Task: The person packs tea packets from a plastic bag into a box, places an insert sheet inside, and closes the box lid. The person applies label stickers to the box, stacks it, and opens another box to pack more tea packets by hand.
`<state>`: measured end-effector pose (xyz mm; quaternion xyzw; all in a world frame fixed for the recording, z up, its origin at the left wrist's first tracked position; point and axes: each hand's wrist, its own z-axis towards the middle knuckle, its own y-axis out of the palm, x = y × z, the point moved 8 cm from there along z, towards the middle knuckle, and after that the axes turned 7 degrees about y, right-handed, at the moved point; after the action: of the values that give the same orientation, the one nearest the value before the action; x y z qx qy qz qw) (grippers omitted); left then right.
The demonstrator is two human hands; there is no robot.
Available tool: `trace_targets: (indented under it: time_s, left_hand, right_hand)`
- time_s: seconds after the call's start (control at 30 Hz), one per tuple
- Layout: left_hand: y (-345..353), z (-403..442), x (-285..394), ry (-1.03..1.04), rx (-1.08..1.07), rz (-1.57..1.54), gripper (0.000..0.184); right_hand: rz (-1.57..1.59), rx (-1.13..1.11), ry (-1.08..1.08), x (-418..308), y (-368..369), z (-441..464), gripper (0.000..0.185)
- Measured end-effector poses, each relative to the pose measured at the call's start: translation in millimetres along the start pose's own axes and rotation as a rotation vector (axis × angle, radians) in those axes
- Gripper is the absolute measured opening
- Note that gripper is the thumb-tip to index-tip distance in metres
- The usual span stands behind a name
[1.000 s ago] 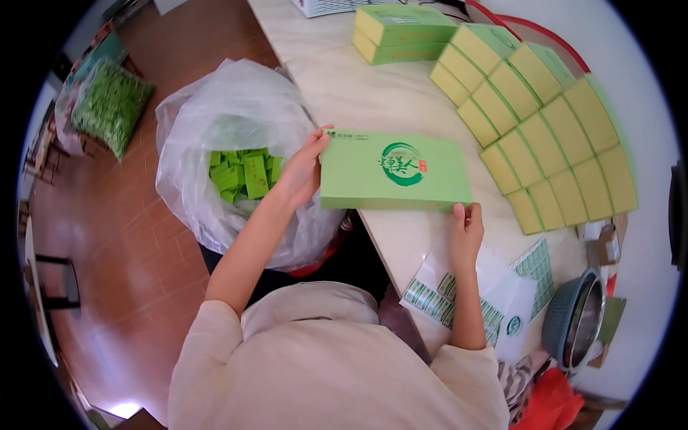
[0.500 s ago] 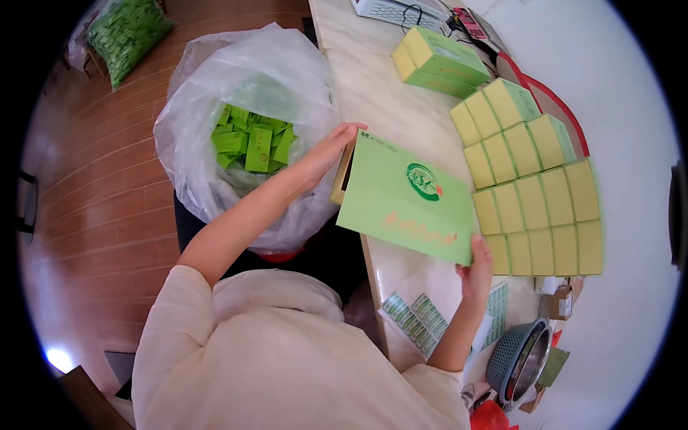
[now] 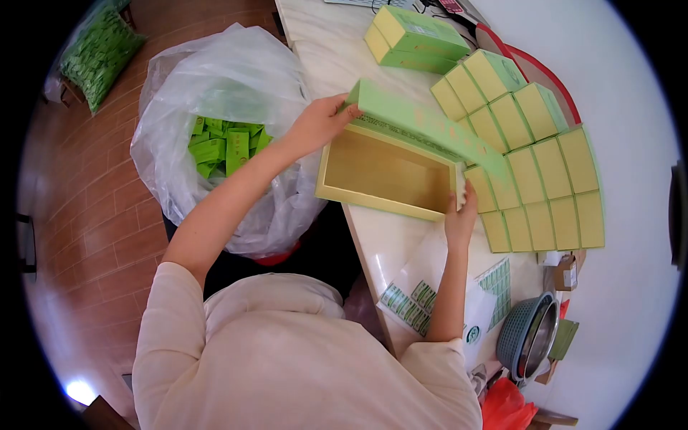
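green lid (image 3: pixel 428 130) is held up by curled left hand (image 3: pixel 319 125), open gold-coloured box (image 3: pixel 380 202) is gripped at one end by right hand (image 3: pixel 459 223)

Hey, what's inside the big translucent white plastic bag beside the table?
Inside the translucent white plastic bag, loose, flat, bright-green packets show through its open top. Anything beneath them is covered, and the left forearm hides part of the bag.

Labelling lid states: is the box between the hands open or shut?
Open. The left hand holds the green lid raised, exposing the gold interior of the box.
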<state>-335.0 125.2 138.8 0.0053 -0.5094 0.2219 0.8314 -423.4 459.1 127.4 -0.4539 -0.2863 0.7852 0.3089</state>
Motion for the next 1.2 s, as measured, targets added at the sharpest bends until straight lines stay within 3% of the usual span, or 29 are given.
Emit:
trace_targets:
  time_s: [0.03,0.07,0.1,0.13,0.2,0.27,0.37,0.47,0.57,0.67,0.87,0.93,1.1,1.17,1.2]
  left_hand:
    - [-1.6,4.7,-1.8,-0.181,-0.053,0.039,0.044]
    - [-1.6,6.1,-8.8,-0.36,-0.104,0.081,0.05]
    - [0.7,11.0,-15.3,-0.353,-0.111,0.084,0.05]
    - [-0.2,15.8,-21.9,-0.352,-0.06,0.035,0.054]
    - [-1.8,23.8,-34.2,-0.341,-0.012,-0.014,0.059]
    - [6.6,20.2,-49.9,-0.589,-0.083,-0.176,0.056]
    - [20.6,14.2,-55.8,-0.729,-0.011,-0.408,0.053]
    - [31.6,8.7,-42.9,-0.713,0.025,-0.584,0.06]
    - [23.4,-11.7,-58.1,-0.611,0.084,-0.423,0.062]
    - [21.6,-40.4,-54.1,-0.473,0.034,-0.524,0.066]
    - [13.6,-64.9,-44.5,-0.358,0.145,-0.536,0.066]
    - [24.6,-58.9,-47.9,-0.341,0.06,-0.663,0.065]
    - [23.6,-65.9,-41.8,-0.44,0.049,-0.667,0.067]
    - [22.5,-72.4,-39.1,-0.499,0.074,-0.636,0.069]
    - [24.9,-73.3,-31.4,-0.479,0.018,-0.542,0.071]
  right_hand:
    - [0.0,0.005,0.005,-4.7,-3.6,-0.8,0.035]
    - [0.151,-0.159,0.147,-2.3,2.4,-0.7,0.032]
    - [0.303,-0.32,0.289,2.1,11.3,-4.0,0.03]
    - [0.222,-0.385,0.345,9.5,14.9,-5.4,0.028]
    - [0.287,-0.371,0.342,9.5,16.0,-8.1,0.028]
    - [0.355,-0.358,0.334,8.7,17.1,-9.3,0.029]
    - [0.37,-0.333,0.332,10.9,18.0,-9.6,0.03]
    - [0.381,-0.318,0.307,10.0,16.2,-9.6,0.029]
    - [0.399,-0.361,0.298,8.5,12.6,-7.2,0.03]
    - [0.309,-0.522,0.394,11.1,17.8,-4.3,0.037]
    - [0.539,-0.439,0.473,10.2,20.7,28.0,0.06]
    - [0.716,-0.467,0.501,14.9,35.0,43.9,0.065]
    - [0.529,-0.461,0.488,27.3,67.1,75.9,0.065]
    - [0.281,-0.316,0.365,6.3,54.9,80.0,0.067]
    - [0.196,-0.356,0.423,-1.7,50.3,77.3,0.069]
